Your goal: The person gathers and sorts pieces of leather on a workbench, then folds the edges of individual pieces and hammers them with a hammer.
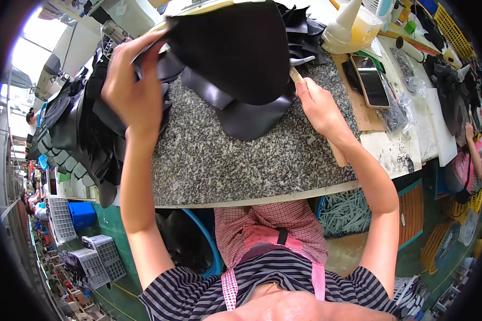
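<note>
Black sheet (pixel 230 53) holding up at the upper centre of the frame with left hand (pixel 131 88), pinching its upper-left corner in blurred fingers, probably for having it clear of the black pieces (pixel 251 122) lying on the speckled slab (pixel 198 171). With right hand (pixel 320 107), right of centre, gripping a wooden stick (pixel 338 154) in closed fingers, pointing its upper end toward the sheet's right edge, maybe for better control. Reading no brand or label anywhere; seeing only a dark scribble (pixel 405 162) on the white table (pixel 383 155) at right, too small for understanding.
</note>
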The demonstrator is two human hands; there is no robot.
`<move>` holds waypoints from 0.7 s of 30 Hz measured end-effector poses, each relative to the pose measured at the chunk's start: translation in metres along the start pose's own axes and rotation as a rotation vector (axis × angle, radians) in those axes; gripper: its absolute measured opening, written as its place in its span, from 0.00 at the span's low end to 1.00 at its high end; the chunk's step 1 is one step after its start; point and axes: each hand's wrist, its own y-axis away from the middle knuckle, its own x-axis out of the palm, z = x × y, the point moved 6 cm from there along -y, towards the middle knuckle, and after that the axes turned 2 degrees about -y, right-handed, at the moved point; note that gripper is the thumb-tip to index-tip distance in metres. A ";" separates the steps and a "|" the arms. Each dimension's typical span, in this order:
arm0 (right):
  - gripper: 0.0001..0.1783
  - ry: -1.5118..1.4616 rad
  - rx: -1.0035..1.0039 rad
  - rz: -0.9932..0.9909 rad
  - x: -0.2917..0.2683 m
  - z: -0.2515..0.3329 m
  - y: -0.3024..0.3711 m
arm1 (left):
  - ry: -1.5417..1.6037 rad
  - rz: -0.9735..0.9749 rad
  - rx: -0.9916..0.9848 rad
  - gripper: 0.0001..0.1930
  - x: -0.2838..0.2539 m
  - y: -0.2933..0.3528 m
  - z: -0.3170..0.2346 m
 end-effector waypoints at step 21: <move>0.19 0.041 -0.079 0.413 0.003 0.027 0.165 | 0.550 0.794 -0.530 0.08 0.024 0.167 -0.089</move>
